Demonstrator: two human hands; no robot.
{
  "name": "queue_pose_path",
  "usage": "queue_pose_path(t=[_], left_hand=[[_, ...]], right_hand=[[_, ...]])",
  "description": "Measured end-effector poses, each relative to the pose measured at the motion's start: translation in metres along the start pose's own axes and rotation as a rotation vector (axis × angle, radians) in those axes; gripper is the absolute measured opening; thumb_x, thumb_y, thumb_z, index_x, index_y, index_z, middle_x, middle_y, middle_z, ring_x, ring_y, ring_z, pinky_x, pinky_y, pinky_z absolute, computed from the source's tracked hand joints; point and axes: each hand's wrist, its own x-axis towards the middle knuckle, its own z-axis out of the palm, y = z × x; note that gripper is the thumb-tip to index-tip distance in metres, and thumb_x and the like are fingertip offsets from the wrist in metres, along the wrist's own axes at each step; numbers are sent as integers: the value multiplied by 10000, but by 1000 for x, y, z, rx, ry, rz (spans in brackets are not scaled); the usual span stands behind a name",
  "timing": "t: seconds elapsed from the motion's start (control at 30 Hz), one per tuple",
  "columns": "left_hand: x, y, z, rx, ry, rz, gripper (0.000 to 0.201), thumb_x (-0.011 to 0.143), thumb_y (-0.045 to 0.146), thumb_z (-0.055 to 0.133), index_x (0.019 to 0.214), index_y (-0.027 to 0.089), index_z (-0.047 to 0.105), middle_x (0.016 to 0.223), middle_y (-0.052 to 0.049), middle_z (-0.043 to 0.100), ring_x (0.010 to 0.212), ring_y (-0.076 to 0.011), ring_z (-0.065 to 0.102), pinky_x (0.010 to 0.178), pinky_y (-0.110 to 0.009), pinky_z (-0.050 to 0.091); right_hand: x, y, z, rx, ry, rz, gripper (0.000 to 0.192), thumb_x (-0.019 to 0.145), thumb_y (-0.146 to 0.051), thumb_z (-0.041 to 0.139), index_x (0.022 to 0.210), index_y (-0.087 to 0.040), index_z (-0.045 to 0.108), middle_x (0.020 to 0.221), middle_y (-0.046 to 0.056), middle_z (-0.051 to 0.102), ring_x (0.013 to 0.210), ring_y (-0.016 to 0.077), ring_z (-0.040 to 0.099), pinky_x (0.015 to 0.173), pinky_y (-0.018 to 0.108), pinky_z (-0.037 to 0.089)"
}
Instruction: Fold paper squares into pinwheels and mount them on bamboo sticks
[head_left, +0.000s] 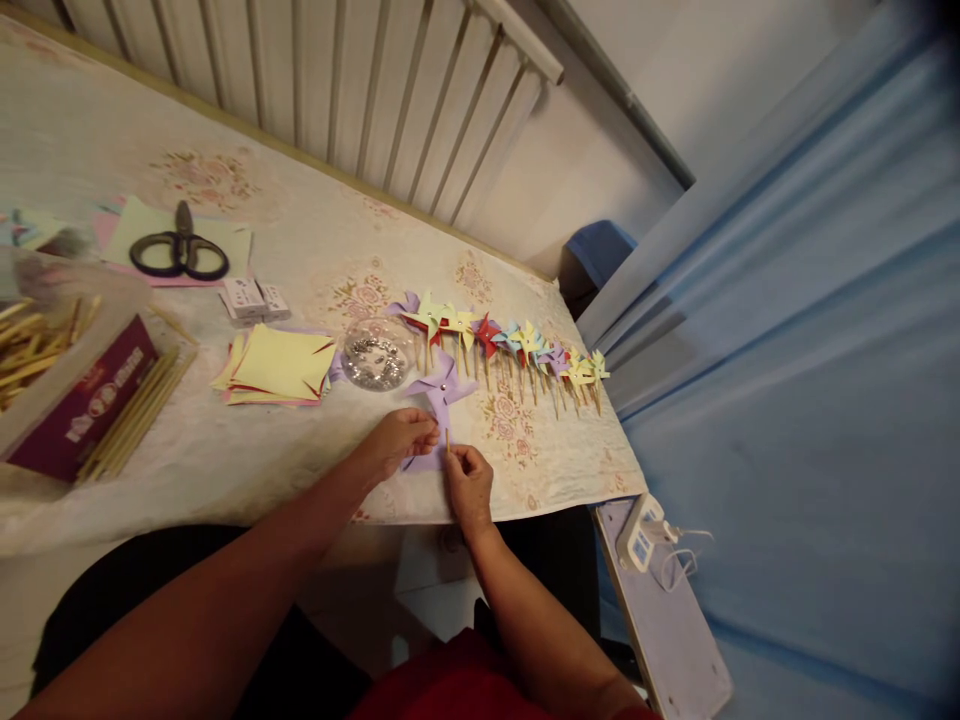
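Head: stick (448,441) mostly hidden by fingers (459,462)

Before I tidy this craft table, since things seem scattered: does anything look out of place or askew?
Mostly orderly. The finished pinwheels lie in a neat row. Odd bits: loose sticks lie outside their box, and the yellow paper stack is fanned unevenly. Both hands, left and right, work a purple pinwheel.

One pair of scissors (180,250), one clear bowl (376,354), one purple pinwheel (439,400), two hands
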Motion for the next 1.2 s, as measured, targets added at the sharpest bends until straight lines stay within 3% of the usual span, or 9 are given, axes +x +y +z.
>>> queue_pose_path(t=[0.33,0.77,1.2], left_hand=[[1,-12,10,93,-42,52,234,558,199,781,710,138,613,704,-12,623,618,-107,568,609,-245,464],[8,-23,16,165,26,43,123,653,130,681,685,145,563,583,30,563,489,-70,490,528,-213,412],[8,-13,11,142,59,107,103,659,157,649,683,149,549,561,41,550,466,-67,476,510,-208,386]], right_hand=[[-2,-6,0,25,-41,40,224,797,-384,634,771,-174,705,704,9,662,653,146,559,648,263,456],[-2,-1,0,39,-71,55,202,795,-353,631,793,-167,707,739,20,689,666,146,583,674,266,472],[-1,5,-1,24,-98,53,176,768,-328,644,809,-171,714,689,-9,629,616,126,504,613,249,422]])
